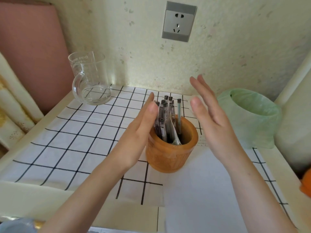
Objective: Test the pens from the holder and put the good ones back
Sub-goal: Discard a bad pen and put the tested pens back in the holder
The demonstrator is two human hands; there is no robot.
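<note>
pens (164, 115) sunk in holder (168, 158), tips hidden

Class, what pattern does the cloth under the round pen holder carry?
A black grid on white, seen on the tablecloth under the orange-brown wooden pen holder in the head view.

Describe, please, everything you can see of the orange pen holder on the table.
The pen holder is a round, thick-walled cup, orange-brown, looking like wood or bamboo, with faint carved relief on its side. It stands upright, open at the top, where the checked cloth meets a white sheet of paper. A bunch of pens leans inside it. The open left hand is close against its left rim, contact unclear; the open right hand hangs apart on its right.
</note>
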